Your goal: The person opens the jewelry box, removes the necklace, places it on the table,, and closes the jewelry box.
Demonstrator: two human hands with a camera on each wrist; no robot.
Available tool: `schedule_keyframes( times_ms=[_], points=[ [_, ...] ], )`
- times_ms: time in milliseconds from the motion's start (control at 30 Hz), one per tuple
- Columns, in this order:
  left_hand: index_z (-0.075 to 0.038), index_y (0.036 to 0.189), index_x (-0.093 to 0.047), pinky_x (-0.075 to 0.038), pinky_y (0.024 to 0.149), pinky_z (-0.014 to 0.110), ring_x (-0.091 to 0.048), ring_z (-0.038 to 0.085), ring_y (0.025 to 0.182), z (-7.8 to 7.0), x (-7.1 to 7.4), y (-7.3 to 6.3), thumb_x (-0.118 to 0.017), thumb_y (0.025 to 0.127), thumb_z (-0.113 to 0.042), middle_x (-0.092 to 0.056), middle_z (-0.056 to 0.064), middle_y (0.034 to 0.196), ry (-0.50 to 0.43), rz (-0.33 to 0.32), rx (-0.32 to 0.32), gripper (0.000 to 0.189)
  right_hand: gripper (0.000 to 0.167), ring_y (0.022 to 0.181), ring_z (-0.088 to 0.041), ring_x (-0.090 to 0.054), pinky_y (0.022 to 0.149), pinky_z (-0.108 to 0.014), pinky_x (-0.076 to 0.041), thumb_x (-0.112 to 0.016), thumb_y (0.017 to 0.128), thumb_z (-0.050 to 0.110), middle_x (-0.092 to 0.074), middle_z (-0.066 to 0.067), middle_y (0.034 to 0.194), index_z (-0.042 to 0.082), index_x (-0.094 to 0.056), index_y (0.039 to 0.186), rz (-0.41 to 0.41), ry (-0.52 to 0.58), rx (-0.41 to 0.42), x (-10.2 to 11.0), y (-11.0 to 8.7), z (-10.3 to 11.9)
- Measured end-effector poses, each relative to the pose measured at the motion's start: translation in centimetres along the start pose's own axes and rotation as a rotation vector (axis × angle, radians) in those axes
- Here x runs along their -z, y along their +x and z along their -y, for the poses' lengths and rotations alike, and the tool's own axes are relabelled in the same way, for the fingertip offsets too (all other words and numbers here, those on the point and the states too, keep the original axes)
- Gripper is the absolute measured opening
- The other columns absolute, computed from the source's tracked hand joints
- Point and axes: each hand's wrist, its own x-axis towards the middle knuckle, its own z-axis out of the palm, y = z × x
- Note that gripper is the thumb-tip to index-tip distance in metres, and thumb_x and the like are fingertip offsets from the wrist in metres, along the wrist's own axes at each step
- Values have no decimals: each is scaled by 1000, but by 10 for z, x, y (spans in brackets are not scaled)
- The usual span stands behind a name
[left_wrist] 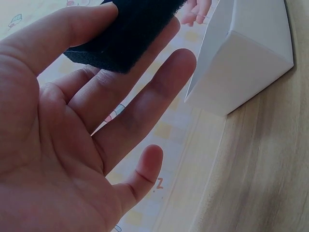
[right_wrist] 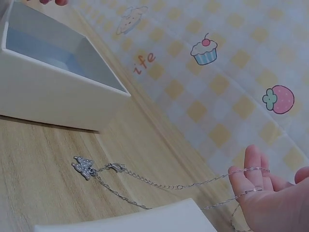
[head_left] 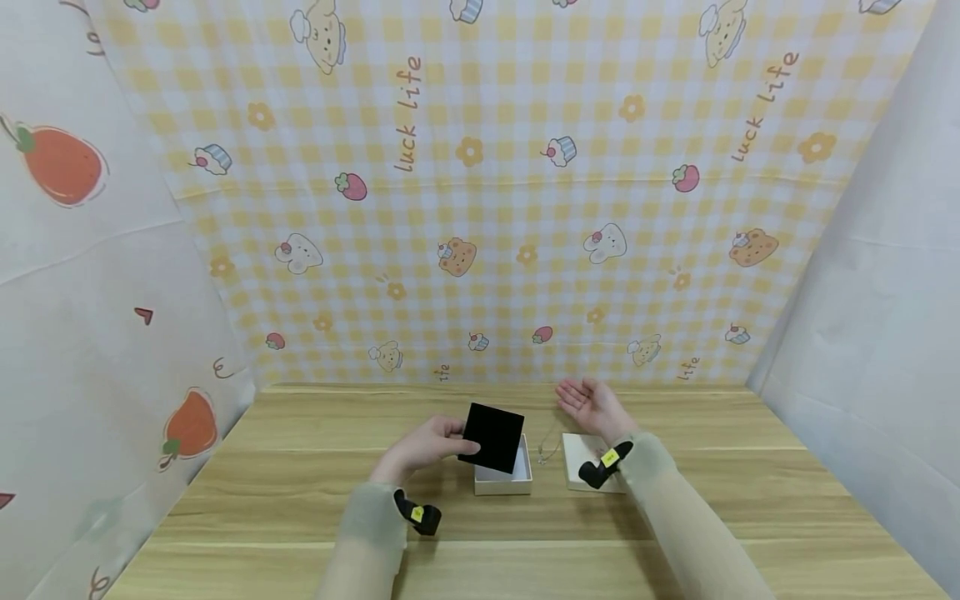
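Observation:
My left hand pinches a flat square black foam pad between thumb and fingers, tilted above the open white box. The pad's thick fuzzy edge shows in the left wrist view. My right hand is turned palm up behind the white lid. Across its extended fingers runs the fine chain of a silver necklace, seen in the right wrist view. The sparkling pendant and the clasp are at the table side, between the box and the lid.
Wooden table carries the box and lid near its middle. A yellow checked cloth with printed figures hangs along the back edge, and pale cloths hang at both sides.

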Motion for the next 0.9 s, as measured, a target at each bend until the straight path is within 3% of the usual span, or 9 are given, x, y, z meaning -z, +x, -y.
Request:
schedule_keyframes(
  times_ms=[200,467,700,900],
  points=[
    [-5,103,-71,-37,100,51,-60,14,96,2,0,-1,-66,90,-24,-72,2,96,-9,-5,-6,24,52,144,-23,-20,115,-36,-19,-13,107,23,-11,-13,159,0,-9,153,-5,-2,-3,-1,1,1],
    [-7,104,-71,-37,101,52,-61,15,98,1,0,-2,-67,90,-25,-72,0,97,-9,3,-13,24,51,144,-25,-21,115,-38,-19,-17,107,20,-27,-14,151,1,-9,153,-42,41,17,2,1,3],
    [-6,98,-70,-40,95,45,-59,15,91,2,-2,0,-67,89,-25,-71,-1,91,8,2,-20,21,52,143,-25,-23,115,-38,-21,-19,107,21,-20,-14,156,1,-8,153,-38,28,19,7,2,5],
    [-6,98,-70,-40,96,46,-59,14,92,3,-1,0,-67,89,-25,-71,-1,92,7,1,-24,21,56,142,-25,-24,114,-39,-24,-26,107,26,-18,-14,157,3,-5,153,-59,8,15,7,4,7]
  ],
)
